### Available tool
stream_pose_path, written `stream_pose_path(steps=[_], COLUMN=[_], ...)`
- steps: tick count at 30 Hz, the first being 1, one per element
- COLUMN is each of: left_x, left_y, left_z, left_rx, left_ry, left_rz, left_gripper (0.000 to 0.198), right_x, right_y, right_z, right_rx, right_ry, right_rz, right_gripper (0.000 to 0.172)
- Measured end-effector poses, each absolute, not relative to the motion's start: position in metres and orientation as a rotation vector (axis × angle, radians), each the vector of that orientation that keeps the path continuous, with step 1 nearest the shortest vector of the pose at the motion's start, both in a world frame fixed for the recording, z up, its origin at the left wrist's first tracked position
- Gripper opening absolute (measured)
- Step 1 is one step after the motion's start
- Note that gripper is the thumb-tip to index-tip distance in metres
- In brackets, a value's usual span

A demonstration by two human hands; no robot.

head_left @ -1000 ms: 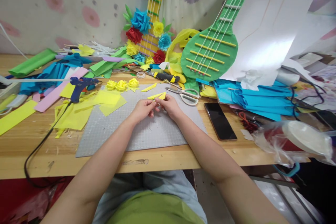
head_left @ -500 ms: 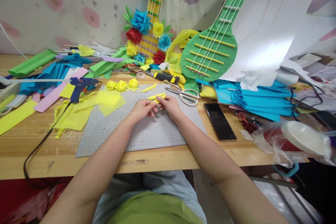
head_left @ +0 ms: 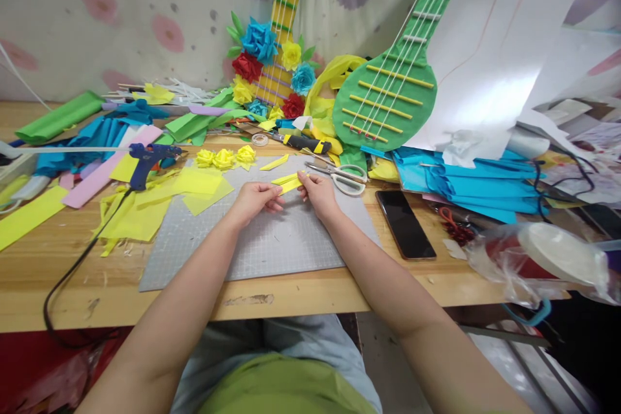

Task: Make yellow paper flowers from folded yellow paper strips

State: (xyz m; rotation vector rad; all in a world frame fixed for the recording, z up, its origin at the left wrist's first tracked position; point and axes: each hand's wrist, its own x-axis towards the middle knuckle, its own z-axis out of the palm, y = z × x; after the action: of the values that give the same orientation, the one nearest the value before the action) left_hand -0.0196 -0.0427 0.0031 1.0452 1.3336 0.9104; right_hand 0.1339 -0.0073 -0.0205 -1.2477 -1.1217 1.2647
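Observation:
Between my two hands, just above the grey cutting mat [head_left: 291, 249], is a narrow yellow crepe paper strip [head_left: 290, 185]. My left hand [head_left: 257, 201] pinches its left end between thumb and finger, the other fingers curled. At the right end, my right hand [head_left: 317, 193] pinches it the same way. Another folded yellow piece [head_left: 274, 163] lies on the mat beyond my hands. Left of it sit several yellow paper flowers [head_left: 224, 158]. Flat yellow paper sheets [head_left: 204, 189] overlap the mat's left edge. Scissors with white handles [head_left: 350, 181] rest to the right of my right hand.
A blue glue gun [head_left: 144, 165] stands at left, its black cord trailing over the table edge. A phone [head_left: 406, 224] lies right of the mat. Behind are a green paper lute [head_left: 387, 103], a yellow one with flowers [head_left: 279, 81], and blue crepe paper [head_left: 470, 181]. A plastic-wrapped cup [head_left: 543, 259] is far right.
My hands have moved slightly apart, my right hand shifting right, and more of the yellow strip shows stretched between them. Other things stay in place.

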Motion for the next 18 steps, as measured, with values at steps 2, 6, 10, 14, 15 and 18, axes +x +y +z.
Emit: stream_pose_path(steps=[2,6,10,14,15,18], left_x=[-0.0197,-0.0195,-0.0233,-0.0265,-0.0261,-0.0234], left_y=[-0.0428,-0.0420,-0.0410,-0.0410,-0.0412,-0.0414], left_z=[0.0043,0.0042,0.0015,0.0002,0.0004,0.0016], left_rx=[1.031,1.023,1.042,1.054,1.061,1.073], left_ry=[1.338,1.379,1.409,1.413,1.410,1.400], left_rz=[0.901,0.908,0.970,1.003,0.992,0.972], left_gripper=[0.025,0.027,0.029,0.029,0.029,0.030], right_x=[0.1341,0.1345,0.1372,0.1396,0.1395,0.1389], right_y=[-0.0067,-0.0066,-0.0085,-0.0115,-0.0121,-0.0126], right_z=[-0.0216,-0.0208,-0.0165,-0.0135,-0.0132,-0.0129], right_rx=[-1.259,-1.261,-1.229,-1.202,-1.198,-1.190], right_ry=[-1.113,-1.073,-1.102,-1.152,-1.152,-1.127], right_rz=[1.251,1.285,1.369,1.447,1.451,1.426], right_gripper=[0.041,0.041,0.040,0.034,0.033,0.032])
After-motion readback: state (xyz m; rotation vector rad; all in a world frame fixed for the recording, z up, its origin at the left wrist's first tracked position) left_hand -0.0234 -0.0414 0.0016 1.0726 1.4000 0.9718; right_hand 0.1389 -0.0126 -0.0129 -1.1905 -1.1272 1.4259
